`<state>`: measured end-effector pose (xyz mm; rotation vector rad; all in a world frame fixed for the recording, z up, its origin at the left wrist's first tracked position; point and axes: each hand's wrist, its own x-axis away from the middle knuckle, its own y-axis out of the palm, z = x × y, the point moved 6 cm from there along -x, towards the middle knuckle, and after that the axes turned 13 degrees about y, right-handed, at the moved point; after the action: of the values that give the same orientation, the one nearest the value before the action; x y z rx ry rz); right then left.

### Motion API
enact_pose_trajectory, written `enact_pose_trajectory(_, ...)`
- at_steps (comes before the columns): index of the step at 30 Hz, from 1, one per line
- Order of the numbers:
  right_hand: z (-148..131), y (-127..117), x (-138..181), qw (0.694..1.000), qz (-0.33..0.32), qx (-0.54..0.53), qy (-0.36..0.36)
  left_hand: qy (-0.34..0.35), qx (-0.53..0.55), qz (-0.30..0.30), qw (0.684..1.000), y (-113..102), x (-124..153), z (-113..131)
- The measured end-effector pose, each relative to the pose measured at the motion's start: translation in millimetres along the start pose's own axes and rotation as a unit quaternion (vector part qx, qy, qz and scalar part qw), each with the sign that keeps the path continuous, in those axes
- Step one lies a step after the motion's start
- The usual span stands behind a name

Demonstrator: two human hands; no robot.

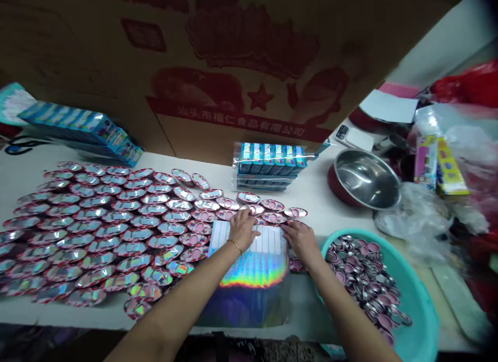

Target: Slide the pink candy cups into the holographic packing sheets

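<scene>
My left hand [241, 231] rests over the far part of a shiny rainbow-reflecting block of boxes [249, 263] with white strips. Its fingers are curled at the far edge, and what they hold, if anything, is hidden. At the block's far right corner is my right hand [302, 241], its fingers bent and close together; their contents cannot be made out either. Just beyond both hands stand open-topped red and silver foil pouches [273, 205], some with a pink round thing inside. Many more foil pouches [103, 231] stand in rows to the left.
A turquoise basin [422, 305] of pink and silver small pieces [360, 271] is at right, behind it a steel bowl [365, 178]. A large cardboard carton [233, 82] walls off the back. Wrapped blue boxes [268, 162] stand before it; more blue boxes [83, 128] sit left.
</scene>
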<state>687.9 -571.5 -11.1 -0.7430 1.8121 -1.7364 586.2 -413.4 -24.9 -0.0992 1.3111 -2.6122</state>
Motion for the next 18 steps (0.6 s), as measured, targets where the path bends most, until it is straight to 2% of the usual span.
enact_pose_trajectory(4,-17.9,6.0,16.0,0.997,0.020,0.063,-0.035,-0.006,-0.007,0.029,1.000,0.3,-1.4,-3.8)
enact_pose_trajectory(7,-18.3,1.4,19.9,0.999,0.045,0.026,-0.011,0.004,-0.012,0.036,0.999,0.3,-0.3,-2.4)
enact_pose_trajectory(10,-11.6,-1.9,10.8,0.998,0.059,-0.019,0.022,0.010,-0.011,0.042,0.999,0.4,0.2,-0.7)
enact_pose_trajectory(14,-8.3,6.7,-0.3,0.999,0.023,-0.010,-0.020,0.013,-0.007,0.051,0.999,-0.4,1.0,-0.7)
enact_pose_trajectory(18,-7.3,10.8,5.6,0.998,0.026,0.016,-0.053,0.018,0.000,0.062,0.998,-0.7,3.1,-0.8)
